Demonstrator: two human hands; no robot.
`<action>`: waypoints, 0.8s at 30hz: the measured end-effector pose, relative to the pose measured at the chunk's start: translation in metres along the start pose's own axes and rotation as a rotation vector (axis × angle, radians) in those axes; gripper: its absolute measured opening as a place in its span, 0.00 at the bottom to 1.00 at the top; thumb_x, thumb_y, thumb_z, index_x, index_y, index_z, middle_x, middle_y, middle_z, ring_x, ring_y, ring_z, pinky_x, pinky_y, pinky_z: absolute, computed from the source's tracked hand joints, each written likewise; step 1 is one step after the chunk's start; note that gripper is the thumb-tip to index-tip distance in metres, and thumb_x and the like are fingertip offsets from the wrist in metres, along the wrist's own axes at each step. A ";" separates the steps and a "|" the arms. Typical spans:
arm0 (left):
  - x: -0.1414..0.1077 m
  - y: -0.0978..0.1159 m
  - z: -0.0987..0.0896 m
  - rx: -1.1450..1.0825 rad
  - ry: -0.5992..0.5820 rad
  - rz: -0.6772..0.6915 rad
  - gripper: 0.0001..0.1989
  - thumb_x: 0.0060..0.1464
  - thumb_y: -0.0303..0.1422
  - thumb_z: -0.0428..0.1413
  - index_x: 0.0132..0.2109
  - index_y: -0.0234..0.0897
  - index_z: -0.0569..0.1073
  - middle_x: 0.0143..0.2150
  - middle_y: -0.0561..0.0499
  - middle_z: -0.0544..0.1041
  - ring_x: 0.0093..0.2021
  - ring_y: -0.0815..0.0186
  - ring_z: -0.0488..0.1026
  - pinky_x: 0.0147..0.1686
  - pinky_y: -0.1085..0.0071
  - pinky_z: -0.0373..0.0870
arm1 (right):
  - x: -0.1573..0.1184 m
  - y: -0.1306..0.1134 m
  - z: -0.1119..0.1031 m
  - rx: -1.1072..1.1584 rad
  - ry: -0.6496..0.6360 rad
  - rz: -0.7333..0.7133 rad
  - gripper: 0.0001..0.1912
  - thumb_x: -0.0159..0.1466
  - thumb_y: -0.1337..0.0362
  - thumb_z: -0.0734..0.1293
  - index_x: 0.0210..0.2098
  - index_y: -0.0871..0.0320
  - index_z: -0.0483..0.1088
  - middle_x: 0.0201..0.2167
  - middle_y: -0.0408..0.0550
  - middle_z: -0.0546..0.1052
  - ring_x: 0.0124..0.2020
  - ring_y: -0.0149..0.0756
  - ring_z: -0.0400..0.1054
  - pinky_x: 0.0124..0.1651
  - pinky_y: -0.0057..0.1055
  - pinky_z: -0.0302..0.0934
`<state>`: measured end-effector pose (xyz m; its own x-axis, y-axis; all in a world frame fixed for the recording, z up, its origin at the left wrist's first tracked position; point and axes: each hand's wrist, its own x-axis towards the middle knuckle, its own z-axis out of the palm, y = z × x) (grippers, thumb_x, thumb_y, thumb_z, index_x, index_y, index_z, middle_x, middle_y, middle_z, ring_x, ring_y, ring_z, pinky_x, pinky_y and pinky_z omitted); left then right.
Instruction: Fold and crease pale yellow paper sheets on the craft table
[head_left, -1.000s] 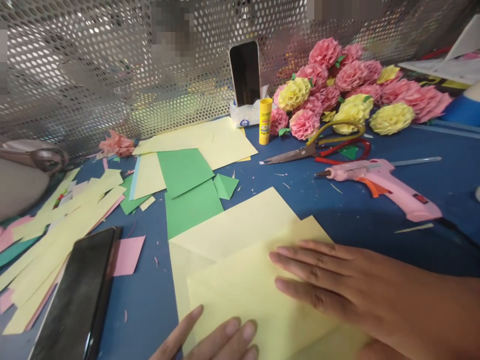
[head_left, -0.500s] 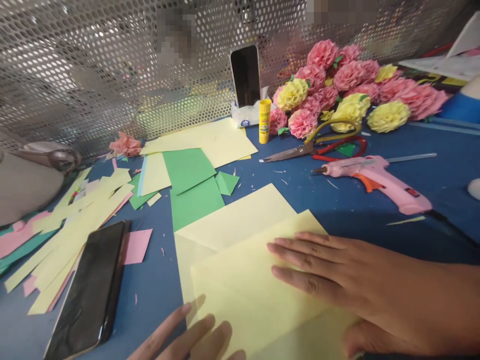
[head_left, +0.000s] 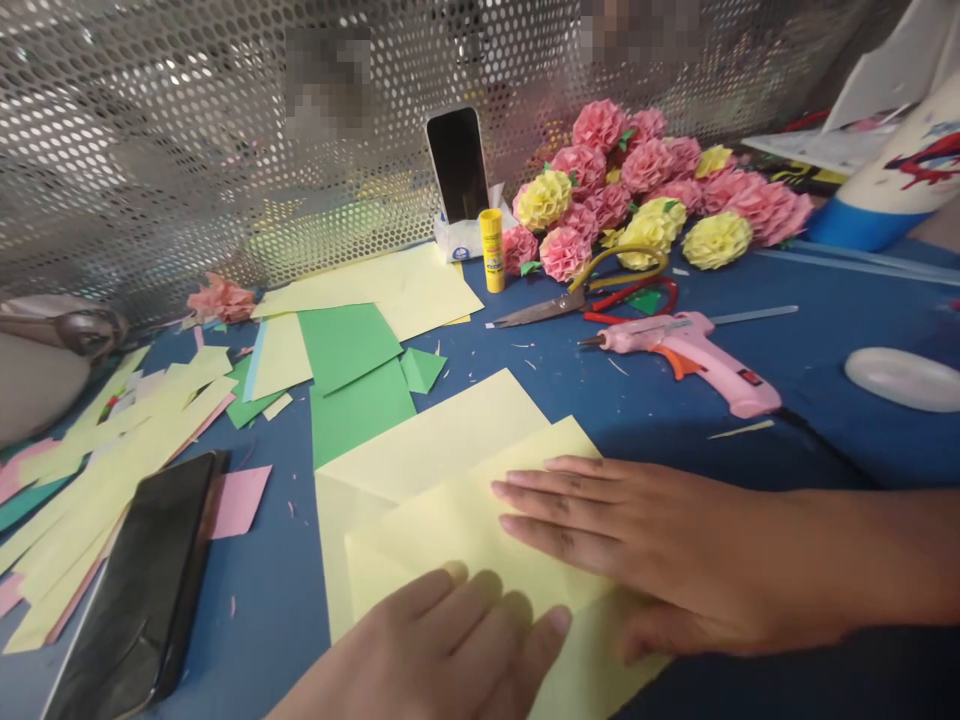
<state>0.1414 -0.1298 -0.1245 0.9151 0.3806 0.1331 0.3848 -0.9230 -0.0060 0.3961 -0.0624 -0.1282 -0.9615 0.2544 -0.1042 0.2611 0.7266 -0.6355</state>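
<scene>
A pale yellow sheet [head_left: 420, 540] lies on top of another pale yellow sheet [head_left: 450, 425] near the front of the table. My right hand [head_left: 645, 545] rests flat on the upper sheet, fingers stretched to the left and thumb apart near its lower right part. Over the sheet's lower part is my left hand [head_left: 457, 640], its fingers curled and bent down toward the paper. The left fingertips are partly hidden, so whether they pinch anything does not show.
Phone [head_left: 139, 590] and paper strips [head_left: 142, 430] at left; green paper [head_left: 360, 400] beyond the sheets; glue stick [head_left: 492, 250], upright phone [head_left: 457, 165], scissors [head_left: 544, 308], pink glue gun [head_left: 697, 350], paper flowers [head_left: 645, 195] behind; white oval object [head_left: 900, 380] at right.
My left hand has come further up over the yellow sheet, and its fingers have curled. My right hand stays flat on the paper. The view has shifted right, showing more of a blue-and-white object.
</scene>
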 end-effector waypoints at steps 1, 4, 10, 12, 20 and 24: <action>0.006 0.000 0.000 0.001 -0.025 0.005 0.17 0.69 0.34 0.46 0.56 0.30 0.72 0.31 0.52 0.77 0.28 0.64 0.74 0.30 0.66 0.73 | -0.001 -0.001 -0.004 0.059 0.008 0.018 0.35 0.71 0.55 0.60 0.71 0.61 0.45 0.72 0.50 0.45 0.73 0.39 0.36 0.73 0.40 0.34; 0.020 0.001 -0.002 0.021 -0.145 0.006 0.22 0.68 0.37 0.48 0.63 0.28 0.66 0.29 0.52 0.76 0.24 0.64 0.72 0.22 0.66 0.69 | -0.005 -0.001 -0.016 0.288 0.103 0.118 0.29 0.74 0.55 0.54 0.71 0.56 0.49 0.72 0.45 0.50 0.72 0.38 0.43 0.73 0.41 0.40; 0.049 0.002 -0.014 0.048 -0.344 0.078 0.34 0.65 0.47 0.50 0.66 0.22 0.60 0.23 0.53 0.75 0.14 0.64 0.67 0.10 0.65 0.52 | -0.010 0.000 -0.029 0.563 0.202 0.228 0.28 0.74 0.48 0.51 0.68 0.53 0.57 0.69 0.41 0.59 0.70 0.40 0.50 0.72 0.42 0.42; 0.058 0.002 -0.016 0.042 -0.375 0.114 0.33 0.66 0.47 0.49 0.66 0.22 0.60 0.24 0.53 0.76 0.13 0.65 0.66 0.09 0.65 0.49 | -0.010 -0.001 -0.029 0.544 0.220 0.239 0.27 0.74 0.50 0.50 0.67 0.53 0.58 0.68 0.40 0.60 0.70 0.37 0.51 0.71 0.39 0.43; 0.084 0.001 -0.006 0.002 -0.200 0.096 0.27 0.63 0.47 0.54 0.55 0.24 0.73 0.17 0.55 0.70 0.15 0.65 0.68 0.13 0.68 0.56 | -0.010 -0.002 -0.024 0.339 0.222 0.254 0.26 0.74 0.52 0.48 0.68 0.48 0.57 0.68 0.36 0.60 0.69 0.33 0.53 0.67 0.35 0.50; 0.081 -0.001 -0.002 -0.049 -0.189 0.086 0.19 0.65 0.42 0.54 0.50 0.29 0.74 0.25 0.52 0.75 0.21 0.62 0.73 0.19 0.66 0.66 | -0.009 0.000 -0.023 0.424 0.152 0.111 0.27 0.74 0.55 0.53 0.69 0.61 0.54 0.70 0.46 0.56 0.71 0.35 0.46 0.72 0.36 0.42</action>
<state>0.2143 -0.0979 -0.1115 0.9524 0.3000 -0.0543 0.3023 -0.9524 0.0398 0.4067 -0.0498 -0.1094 -0.8979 0.4297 -0.0956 0.2728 0.3728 -0.8869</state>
